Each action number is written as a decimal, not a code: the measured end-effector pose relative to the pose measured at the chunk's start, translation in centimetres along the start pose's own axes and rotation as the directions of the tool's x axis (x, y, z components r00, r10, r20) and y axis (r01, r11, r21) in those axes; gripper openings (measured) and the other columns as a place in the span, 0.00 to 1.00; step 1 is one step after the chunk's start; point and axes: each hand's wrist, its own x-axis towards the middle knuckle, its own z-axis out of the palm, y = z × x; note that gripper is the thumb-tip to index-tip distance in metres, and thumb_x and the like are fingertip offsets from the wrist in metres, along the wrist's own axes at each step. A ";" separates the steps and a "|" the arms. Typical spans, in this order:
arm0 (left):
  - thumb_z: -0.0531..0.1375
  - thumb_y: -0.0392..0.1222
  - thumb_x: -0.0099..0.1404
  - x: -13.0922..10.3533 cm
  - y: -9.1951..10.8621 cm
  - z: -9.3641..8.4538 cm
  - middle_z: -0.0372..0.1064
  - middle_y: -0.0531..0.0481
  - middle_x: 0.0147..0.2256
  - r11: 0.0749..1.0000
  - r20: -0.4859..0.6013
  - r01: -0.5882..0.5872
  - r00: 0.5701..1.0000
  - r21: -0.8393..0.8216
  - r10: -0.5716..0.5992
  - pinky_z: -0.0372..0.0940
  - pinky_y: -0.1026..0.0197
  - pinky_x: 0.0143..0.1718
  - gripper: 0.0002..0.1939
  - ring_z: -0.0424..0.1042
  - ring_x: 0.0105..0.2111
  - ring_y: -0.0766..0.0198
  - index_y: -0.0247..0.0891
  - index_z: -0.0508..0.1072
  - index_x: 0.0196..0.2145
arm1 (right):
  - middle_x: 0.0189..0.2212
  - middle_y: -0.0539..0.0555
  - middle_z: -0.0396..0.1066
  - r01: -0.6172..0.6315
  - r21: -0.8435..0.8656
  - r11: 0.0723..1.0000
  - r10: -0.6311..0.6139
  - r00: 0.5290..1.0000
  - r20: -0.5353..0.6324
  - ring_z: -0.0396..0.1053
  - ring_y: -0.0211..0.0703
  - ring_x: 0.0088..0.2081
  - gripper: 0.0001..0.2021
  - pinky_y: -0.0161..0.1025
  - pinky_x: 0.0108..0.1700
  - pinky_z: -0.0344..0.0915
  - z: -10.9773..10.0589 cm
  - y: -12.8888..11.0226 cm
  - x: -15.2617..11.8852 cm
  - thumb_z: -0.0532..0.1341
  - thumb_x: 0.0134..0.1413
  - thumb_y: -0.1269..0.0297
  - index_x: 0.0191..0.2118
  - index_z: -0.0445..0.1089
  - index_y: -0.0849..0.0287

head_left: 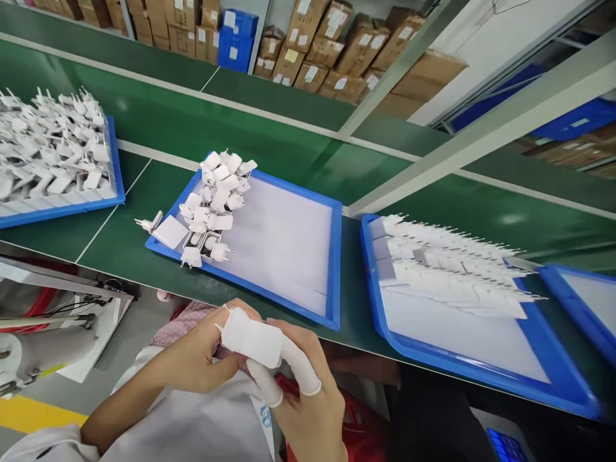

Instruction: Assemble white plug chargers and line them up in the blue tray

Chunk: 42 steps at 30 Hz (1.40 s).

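Note:
A white plug charger [253,340] is held up in front of my body, its two metal pins pointing left. My right hand [312,398] grips its far end between thumb and forefinger, both covered with white finger cots. At the pin end, my left hand [206,359] has its fingers closed around the charger, partly hidden behind it. Just beyond my hands lies a blue-rimmed tray [337,256], with a pile of loose white chargers [219,192] along its left side. One charger [168,231] rests over that tray's left edge.
To the right, another blue tray [433,359] holds chargers [443,266] lined up in rows. A heaped tray of chargers [52,147] stands at the left. A metal post [409,64] rises behind the green bench [129,256]. Cardboard boxes [308,38] fill the back shelves.

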 end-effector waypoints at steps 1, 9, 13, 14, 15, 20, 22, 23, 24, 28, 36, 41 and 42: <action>0.59 0.38 0.67 -0.1 -0.1 0.1 0.68 0.43 0.47 0.999 -0.010 -0.053 0.999 -0.005 0.053 0.66 0.54 0.47 0.13 0.69 0.47 0.54 0.42 0.69 0.50 | 0.44 0.55 0.71 0.012 -0.029 1.000 -0.012 1.000 -0.015 0.72 0.48 0.44 0.22 0.44 0.44 0.72 0.2 -0.3 -0.2 0.62 0.59 0.73 0.57 0.64 0.47; 0.67 0.44 0.63 -0.1 -2.6 0.8 0.71 0.45 0.44 0.939 -0.199 -0.339 0.917 0.063 0.344 0.67 0.49 0.52 0.15 0.70 0.50 0.52 0.44 0.69 0.46 | 0.47 0.57 0.71 0.172 -0.057 0.984 -0.174 0.984 -0.031 0.68 0.51 0.47 0.31 0.47 0.47 0.71 1.6 -0.2 -0.8 0.58 0.56 0.81 0.63 0.59 0.52; 0.66 0.42 0.65 -0.4 -2.4 0.2 0.69 0.44 0.48 0.962 -0.165 -0.269 0.947 0.056 0.274 0.65 0.47 0.55 0.14 0.67 0.56 0.50 0.43 0.67 0.46 | 0.46 0.57 0.70 0.142 -0.063 0.988 -0.144 0.989 -0.037 0.67 0.50 0.48 0.29 0.47 0.48 0.70 2.2 0.1 -0.5 0.59 0.56 0.80 0.62 0.59 0.52; 0.65 0.40 0.65 -0.4 -2.2 -0.1 0.67 0.44 0.50 0.973 -0.138 -0.225 0.964 0.044 0.229 0.65 0.47 0.55 0.15 0.66 0.57 0.49 0.43 0.67 0.47 | 0.46 0.57 0.69 0.130 -0.077 0.989 -0.133 0.991 -0.035 0.68 0.50 0.48 0.29 0.48 0.48 0.70 2.3 0.0 -0.4 0.59 0.57 0.79 0.62 0.59 0.51; 0.65 0.38 0.65 -0.5 -1.8 -0.4 0.66 0.44 0.52 0.985 -0.103 -0.169 0.980 0.038 0.172 0.65 0.47 0.55 0.16 0.65 0.58 0.49 0.43 0.66 0.48 | 0.46 0.57 0.69 0.118 -0.096 0.988 -0.122 0.992 -0.038 0.68 0.51 0.48 0.28 0.48 0.48 0.69 2.4 -0.1 -0.3 0.59 0.57 0.78 0.62 0.59 0.51; 0.60 0.30 0.62 -0.4 -0.7 -1.4 0.60 0.46 0.57 0.989 0.013 0.017 1.000 0.146 -0.019 0.66 0.53 0.52 0.22 0.65 0.58 0.50 0.45 0.63 0.52 | 0.46 0.57 0.68 0.110 -0.198 0.974 -0.119 0.992 -0.032 0.67 0.50 0.47 0.23 0.49 0.48 0.67 2.6 0.1 0.0 0.56 0.59 0.78 0.58 0.61 0.52; 0.60 0.32 0.63 -0.1 -0.6 -1.5 0.61 0.47 0.56 0.982 0.007 0.056 0.998 0.179 -0.058 0.66 0.54 0.51 0.19 0.66 0.55 0.52 0.45 0.64 0.50 | 0.44 0.57 0.68 0.119 -0.187 0.975 -0.121 0.993 0.000 0.66 0.50 0.46 0.20 0.48 0.47 0.66 2.8 0.7 0.2 0.55 0.60 0.78 0.56 0.62 0.54; 0.60 0.33 0.63 0.0 -0.5 -1.6 0.61 0.47 0.56 0.978 0.001 0.093 0.995 0.186 -0.095 0.66 0.54 0.51 0.18 0.67 0.54 0.53 0.45 0.64 0.50 | 0.44 0.57 0.68 0.115 -0.162 0.980 -0.115 0.993 0.012 0.66 0.50 0.46 0.19 0.48 0.46 0.66 2.9 1.0 0.3 0.55 0.60 0.78 0.55 0.63 0.54; 0.60 0.33 0.64 0.2 -0.5 -1.6 0.61 0.47 0.56 0.972 -0.005 0.136 0.990 0.189 -0.138 0.66 0.54 0.50 0.18 0.68 0.53 0.54 0.45 0.64 0.50 | 0.43 0.57 0.68 0.104 -0.126 0.987 -0.103 0.995 0.020 0.66 0.50 0.46 0.19 0.47 0.45 0.67 3.1 1.4 0.4 0.55 0.60 0.77 0.54 0.63 0.53; 0.56 0.36 0.69 1.1 -0.3 -1.7 0.65 0.48 0.49 0.928 -0.014 0.307 0.950 0.209 -0.311 0.66 0.58 0.42 0.18 0.69 0.46 0.56 0.45 0.61 0.54 | 0.44 0.54 0.69 -0.082 0.144 0.986 0.079 0.996 0.031 0.70 0.46 0.44 0.18 0.43 0.43 0.70 3.3 3.0 1.0 0.61 0.60 0.70 0.54 0.63 0.49; 0.59 0.43 0.70 0.8 -0.5 -1.3 0.64 0.49 0.51 0.946 0.098 0.234 0.960 0.226 -0.261 0.61 0.57 0.45 0.25 0.67 0.47 0.55 0.51 0.50 0.59 | 0.37 0.49 0.74 -0.268 0.354 0.896 0.270 0.962 0.045 0.73 0.40 0.35 0.13 0.36 0.38 0.70 0.4 3.5 2.4 0.67 0.55 0.68 0.46 0.70 0.49; 0.57 0.40 0.72 0.4 -1.5 -1.3 0.62 0.49 0.48 0.995 0.043 0.022 0.999 0.098 -0.026 0.61 0.60 0.42 0.26 0.66 0.42 0.60 0.52 0.45 0.59 | 0.37 0.49 0.75 -0.264 0.437 0.860 0.295 0.956 -0.002 0.74 0.39 0.35 0.06 0.34 0.36 0.70 1.0 3.1 1.7 0.64 0.57 0.71 0.39 0.72 0.52; 0.57 0.39 0.72 0.4 -1.5 -1.2 0.61 0.48 0.48 0.995 0.029 -0.031 0.999 0.098 0.028 0.61 0.60 0.43 0.26 0.65 0.43 0.60 0.52 0.46 0.59 | 0.38 0.49 0.75 -0.252 0.468 0.847 0.317 0.946 -0.065 0.74 0.39 0.35 0.06 0.34 0.36 0.70 1.5 2.9 1.4 0.64 0.56 0.71 0.39 0.72 0.52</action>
